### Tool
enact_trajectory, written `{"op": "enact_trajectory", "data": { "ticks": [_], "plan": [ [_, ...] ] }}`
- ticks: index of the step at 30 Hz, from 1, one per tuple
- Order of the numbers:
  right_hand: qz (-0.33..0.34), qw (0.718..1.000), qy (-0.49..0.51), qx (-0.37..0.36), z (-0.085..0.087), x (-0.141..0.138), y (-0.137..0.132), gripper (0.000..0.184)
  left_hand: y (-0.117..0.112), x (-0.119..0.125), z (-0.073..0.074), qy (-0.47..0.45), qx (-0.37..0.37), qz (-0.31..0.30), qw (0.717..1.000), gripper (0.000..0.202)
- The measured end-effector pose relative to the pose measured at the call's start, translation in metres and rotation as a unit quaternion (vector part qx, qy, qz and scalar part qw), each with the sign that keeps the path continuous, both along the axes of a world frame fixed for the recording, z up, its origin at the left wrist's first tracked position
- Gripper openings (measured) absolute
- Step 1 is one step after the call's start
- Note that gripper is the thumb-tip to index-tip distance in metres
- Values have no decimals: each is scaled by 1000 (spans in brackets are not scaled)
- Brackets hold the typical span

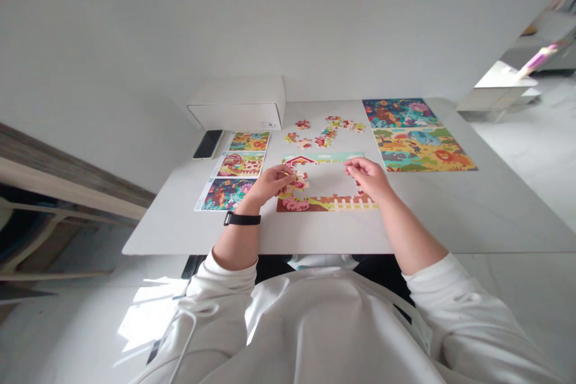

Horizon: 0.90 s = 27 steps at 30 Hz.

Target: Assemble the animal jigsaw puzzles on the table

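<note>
A partly assembled farm jigsaw puzzle (310,204) lies in front of me, its border joined around a bare middle, with a red barn, a pink pig and a white fence. Over its left side, my left hand (270,185) is closed, thumb and forefinger pinching a jigsaw piece (300,179) beside the joined ones. At the upper right of the border is my right hand (369,176), its fingertips pinched together; whatever they hold is too small to make out. Several loose jigsaw pieces (330,132) lie beyond the puzzle.
On the left are a printed picture sheet (240,164), a phone (208,144) and, behind them, a white box (238,115) against the wall. Two finished-looking colourful puzzles (423,150) lie at the right of the white table (486,216).
</note>
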State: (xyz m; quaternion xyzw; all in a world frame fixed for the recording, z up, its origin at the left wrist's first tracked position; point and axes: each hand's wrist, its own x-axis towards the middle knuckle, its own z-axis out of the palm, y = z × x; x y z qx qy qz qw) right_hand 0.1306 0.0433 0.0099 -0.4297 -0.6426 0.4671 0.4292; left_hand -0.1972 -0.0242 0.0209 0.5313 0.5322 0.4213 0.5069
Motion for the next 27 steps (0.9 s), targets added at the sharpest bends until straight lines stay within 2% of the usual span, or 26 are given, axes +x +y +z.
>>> {"op": "enact_trajectory", "data": {
  "ticks": [4,8,10,15,18,22,27],
  "plan": [
    [-34,999,-4,-1,1,4,2,28,1,5,-4,25,17,8,1000,42],
    [-14,1000,-13,3,-1,2,1,26,1,23,-3,58,75,22,995,37],
    [2,1000,-17,6,0,0,0,27,3,37,4,108,123,31,986,29],
    [45,999,-13,15,-2,-3,-1,36,10,70,29,212,223,-6,952,11],
    [66,998,-9,22,-5,-4,-1,35,15,86,35,275,257,4,926,7],
    [74,997,-14,27,-4,-6,-2,34,19,101,21,320,294,30,900,8],
    [71,995,-48,45,0,-7,-5,35,16,105,1,380,308,20,872,13]
  ]
}}
